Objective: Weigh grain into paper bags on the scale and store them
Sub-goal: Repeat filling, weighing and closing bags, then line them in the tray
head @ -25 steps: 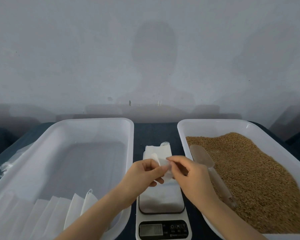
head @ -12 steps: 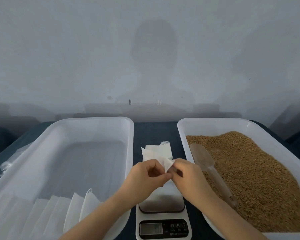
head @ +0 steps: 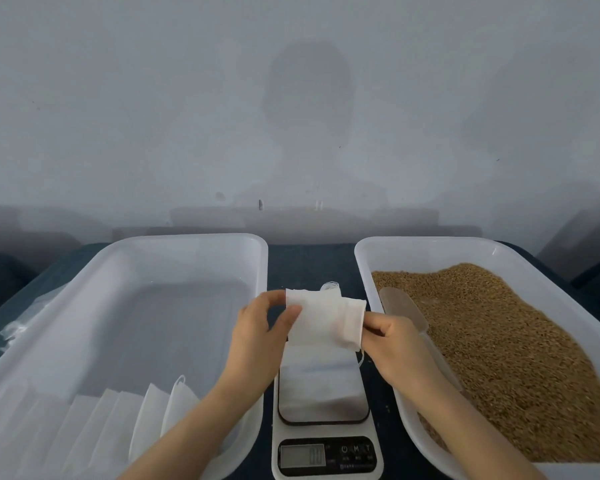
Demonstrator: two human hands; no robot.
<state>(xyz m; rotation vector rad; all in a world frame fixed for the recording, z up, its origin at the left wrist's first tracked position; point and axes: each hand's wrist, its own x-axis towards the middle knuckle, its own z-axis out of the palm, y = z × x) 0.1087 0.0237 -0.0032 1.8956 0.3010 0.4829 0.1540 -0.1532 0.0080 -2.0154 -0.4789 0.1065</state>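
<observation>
Bag: A small white paper bag was held in the air between both hands, above the far end of the scale's platform and not resting on it.
Long axis: The bag was stretched left to right, with its right end a little lower. A thin white string loop was seen at its far edge.
Left hand: The bag's left edge was pinched between the thumb and fingers of the left hand.
Right hand: The bag's right end, where a folded band showed, was gripped by the curled fingers of the right hand. Whether the mouth had been opened could not be told.
Scale: A white digital kitchen scale with a dark glossy platform was set on the dark blue worktop between the two tubs, directly below the bag and nearer the person. Its display could not be read.
Left tub: A row of flat white bags was stored at the near end of a translucent white plastic tub.
Right tub: A matching white plastic tub was filled with brown grain. A translucent plastic scoop was laid on the grain by the left wall, just beside the right hand.
Coming move: The bag would probably have to be opened and lowered onto the platform — a short drop towards the person. The scoop lay nearer the right hand, so scooping was judged to suit that side, with the bag steadied by the left.
</observation>
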